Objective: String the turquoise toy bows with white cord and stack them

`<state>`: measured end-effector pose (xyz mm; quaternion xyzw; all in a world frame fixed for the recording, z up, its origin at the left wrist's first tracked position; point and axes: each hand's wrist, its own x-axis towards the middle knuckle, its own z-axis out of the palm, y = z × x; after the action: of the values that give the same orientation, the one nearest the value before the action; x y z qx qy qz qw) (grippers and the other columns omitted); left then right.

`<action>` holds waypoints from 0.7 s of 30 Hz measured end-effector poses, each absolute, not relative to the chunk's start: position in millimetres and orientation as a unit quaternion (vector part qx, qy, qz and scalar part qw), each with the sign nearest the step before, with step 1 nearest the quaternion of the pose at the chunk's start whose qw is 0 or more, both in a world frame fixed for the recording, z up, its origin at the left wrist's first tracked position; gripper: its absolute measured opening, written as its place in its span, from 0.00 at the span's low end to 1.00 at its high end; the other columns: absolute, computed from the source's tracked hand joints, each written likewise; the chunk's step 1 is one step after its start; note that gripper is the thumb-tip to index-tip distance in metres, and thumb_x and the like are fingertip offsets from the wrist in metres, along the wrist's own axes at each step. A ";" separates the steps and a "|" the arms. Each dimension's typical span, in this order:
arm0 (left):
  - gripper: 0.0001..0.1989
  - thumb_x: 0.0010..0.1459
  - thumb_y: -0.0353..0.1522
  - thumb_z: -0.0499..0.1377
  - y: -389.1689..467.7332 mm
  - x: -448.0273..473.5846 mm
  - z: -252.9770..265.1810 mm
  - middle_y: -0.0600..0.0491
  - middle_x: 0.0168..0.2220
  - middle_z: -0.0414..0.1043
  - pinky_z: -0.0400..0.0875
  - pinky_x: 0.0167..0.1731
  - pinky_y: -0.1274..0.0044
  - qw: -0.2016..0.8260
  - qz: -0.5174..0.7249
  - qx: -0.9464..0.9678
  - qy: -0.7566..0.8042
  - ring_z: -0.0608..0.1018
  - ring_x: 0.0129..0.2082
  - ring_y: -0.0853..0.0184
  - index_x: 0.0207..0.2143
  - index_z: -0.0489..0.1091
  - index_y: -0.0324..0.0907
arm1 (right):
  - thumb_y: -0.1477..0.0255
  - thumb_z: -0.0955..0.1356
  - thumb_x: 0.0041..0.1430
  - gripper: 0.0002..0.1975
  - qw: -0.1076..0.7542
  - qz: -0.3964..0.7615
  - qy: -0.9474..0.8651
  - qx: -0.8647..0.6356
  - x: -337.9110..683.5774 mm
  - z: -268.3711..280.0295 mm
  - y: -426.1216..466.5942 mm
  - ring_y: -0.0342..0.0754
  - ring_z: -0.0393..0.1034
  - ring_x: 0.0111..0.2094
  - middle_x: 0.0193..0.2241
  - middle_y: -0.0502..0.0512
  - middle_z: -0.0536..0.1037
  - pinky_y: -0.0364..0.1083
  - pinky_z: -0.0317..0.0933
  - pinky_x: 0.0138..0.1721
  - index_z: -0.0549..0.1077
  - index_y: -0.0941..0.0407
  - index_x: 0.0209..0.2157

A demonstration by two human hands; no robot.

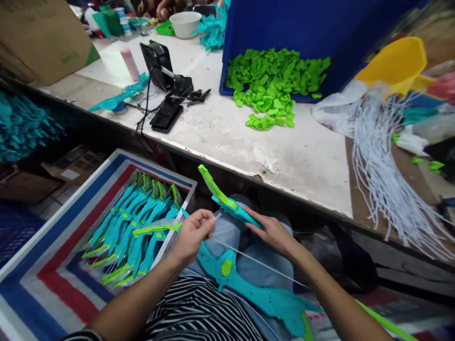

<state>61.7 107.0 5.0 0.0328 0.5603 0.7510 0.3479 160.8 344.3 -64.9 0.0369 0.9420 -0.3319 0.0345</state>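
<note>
Across my lap lies a teal toy bow with bright green parts. My right hand is closed around a teal piece that carries a curved green limb pointing up and left. Whether this piece joins the bow on my lap is hard to see. My left hand is pinched, with a whitish string end at its fingertips. A taut white string runs from near that hand down to the right, passing behind my right forearm.
At left, a lined crate holds several bagged toy bows. On the table are a green pile of small parts spilling from a blue bin, a phone, a stand and white strings. Another person's hand shows far back.
</note>
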 end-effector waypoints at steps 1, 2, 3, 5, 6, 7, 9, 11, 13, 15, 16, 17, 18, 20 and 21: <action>0.21 0.44 0.46 0.67 106.5 51.1 6.2 0.60 0.16 0.60 0.54 0.19 0.83 0.300 0.760 0.023 0.576 0.62 0.17 0.77 0.27 0.66 0.39 | 0.61 0.63 0.61 0.25 0.038 -0.344 0.937 0.043 161.2 -65.0 348.3 0.54 0.76 0.38 0.44 0.52 0.79 0.48 0.68 0.36 0.63 0.46 0.60; 0.21 0.43 0.45 0.67 106.7 40.3 7.6 0.60 0.16 0.60 0.53 0.19 0.83 0.261 0.765 0.018 0.589 0.61 0.17 0.77 0.27 0.66 0.39 | 0.60 0.64 0.61 0.25 0.042 -0.352 0.934 0.047 161.1 -65.2 350.7 0.54 0.76 0.37 0.44 0.51 0.79 0.48 0.68 0.36 0.64 0.46 0.59; 0.20 0.43 0.45 0.67 107.8 29.6 9.0 0.60 0.16 0.61 0.52 0.18 0.83 0.232 0.765 0.017 0.600 0.61 0.17 0.77 0.27 0.67 0.38 | 0.60 0.64 0.60 0.26 0.049 -0.358 0.931 0.050 160.6 -65.2 352.1 0.54 0.76 0.36 0.43 0.51 0.79 0.47 0.68 0.35 0.64 0.47 0.59; 0.20 0.41 0.44 0.67 112.4 10.0 10.8 0.60 0.15 0.61 0.51 0.17 0.83 0.205 0.760 0.028 0.616 0.61 0.16 0.77 0.26 0.67 0.38 | 0.61 0.63 0.60 0.26 0.064 -0.364 0.927 0.055 159.6 -64.5 352.9 0.52 0.76 0.33 0.42 0.49 0.80 0.46 0.68 0.34 0.63 0.48 0.60; 0.20 0.41 0.44 0.67 115.5 1.5 11.0 0.60 0.15 0.62 0.51 0.17 0.83 0.200 0.757 0.037 0.621 0.61 0.16 0.77 0.26 0.68 0.38 | 0.62 0.63 0.61 0.26 0.073 -0.365 0.926 0.058 159.2 -63.6 352.8 0.51 0.76 0.32 0.42 0.49 0.80 0.45 0.68 0.34 0.63 0.48 0.60; 0.19 0.41 0.44 0.67 118.9 -5.8 10.6 0.60 0.15 0.62 0.52 0.18 0.83 0.195 0.754 0.046 0.625 0.61 0.16 0.77 0.25 0.68 0.38 | 0.62 0.63 0.61 0.26 0.082 -0.364 0.926 0.061 158.9 -62.5 352.7 0.51 0.77 0.33 0.42 0.49 0.79 0.45 0.68 0.35 0.63 0.49 0.60; 0.18 0.42 0.43 0.67 125.6 -17.1 8.9 0.60 0.15 0.62 0.53 0.18 0.82 0.185 0.751 0.064 0.630 0.62 0.16 0.77 0.25 0.68 0.38 | 0.63 0.62 0.61 0.26 0.094 -0.361 0.925 0.065 158.5 -60.2 352.4 0.52 0.76 0.38 0.45 0.50 0.78 0.45 0.68 0.39 0.62 0.50 0.61; 0.16 0.43 0.42 0.66 131.0 -24.4 6.6 0.60 0.15 0.62 0.54 0.18 0.82 0.178 0.746 0.078 0.637 0.62 0.16 0.77 0.25 0.68 0.38 | 0.63 0.62 0.61 0.27 0.100 -0.356 0.927 0.068 158.4 -58.6 352.1 0.54 0.76 0.42 0.47 0.50 0.77 0.46 0.68 0.41 0.62 0.50 0.61; 0.15 0.45 0.41 0.65 134.4 -28.9 4.7 0.60 0.14 0.62 0.53 0.17 0.82 0.171 0.738 0.088 0.647 0.62 0.15 0.77 0.24 0.68 0.38 | 0.62 0.62 0.61 0.26 0.105 -0.350 0.928 0.072 158.4 -58.0 351.6 0.55 0.75 0.43 0.48 0.50 0.76 0.47 0.68 0.41 0.61 0.48 0.61; 0.14 0.46 0.40 0.64 136.2 -31.5 3.3 0.60 0.14 0.62 0.53 0.17 0.82 0.163 0.732 0.093 0.655 0.63 0.15 0.77 0.24 0.68 0.38 | 0.62 0.62 0.61 0.26 0.107 -0.344 0.930 0.075 158.5 -58.1 350.9 0.55 0.75 0.44 0.49 0.50 0.76 0.47 0.69 0.42 0.61 0.47 0.61; 0.14 0.46 0.40 0.64 136.8 -32.3 2.7 0.60 0.14 0.62 0.53 0.17 0.82 0.157 0.731 0.094 0.658 0.63 0.15 0.77 0.24 0.68 0.38 | 0.62 0.62 0.61 0.26 0.106 -0.342 0.931 0.075 158.5 -58.2 350.6 0.55 0.74 0.45 0.50 0.49 0.75 0.47 0.69 0.42 0.61 0.46 0.61; 0.14 0.46 0.40 0.64 137.3 -32.8 2.2 0.60 0.14 0.62 0.54 0.17 0.82 0.152 0.731 0.094 0.659 0.63 0.15 0.77 0.24 0.68 0.38 | 0.62 0.62 0.61 0.26 0.106 -0.340 0.931 0.073 158.6 -58.3 350.3 0.55 0.74 0.46 0.50 0.49 0.75 0.48 0.69 0.43 0.61 0.46 0.61; 0.14 0.46 0.40 0.64 137.8 -32.9 1.8 0.60 0.15 0.62 0.54 0.17 0.82 0.146 0.733 0.095 0.658 0.63 0.15 0.77 0.24 0.68 0.38 | 0.62 0.62 0.62 0.25 0.106 -0.339 0.932 0.071 158.7 -58.2 350.1 0.55 0.73 0.46 0.50 0.49 0.74 0.48 0.68 0.43 0.61 0.46 0.61; 0.15 0.46 0.41 0.64 139.1 -32.4 1.1 0.60 0.15 0.62 0.54 0.17 0.82 0.139 0.739 0.097 0.652 0.63 0.15 0.77 0.24 0.67 0.38 | 0.62 0.62 0.62 0.25 0.105 -0.336 0.934 0.067 158.6 -57.5 349.6 0.55 0.73 0.47 0.51 0.49 0.74 0.48 0.68 0.44 0.61 0.47 0.61; 0.15 0.46 0.41 0.64 140.0 -31.9 0.9 0.61 0.15 0.62 0.54 0.17 0.82 0.137 0.742 0.098 0.648 0.62 0.15 0.77 0.24 0.67 0.38 | 0.62 0.62 0.62 0.25 0.103 -0.334 0.935 0.065 158.4 -57.0 349.4 0.55 0.73 0.47 0.51 0.49 0.74 0.48 0.68 0.44 0.61 0.47 0.61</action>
<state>-31.9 140.0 0.9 0.0983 0.6483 0.7424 0.1375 158.4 349.4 -57.0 0.0650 0.9345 -0.3343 0.1033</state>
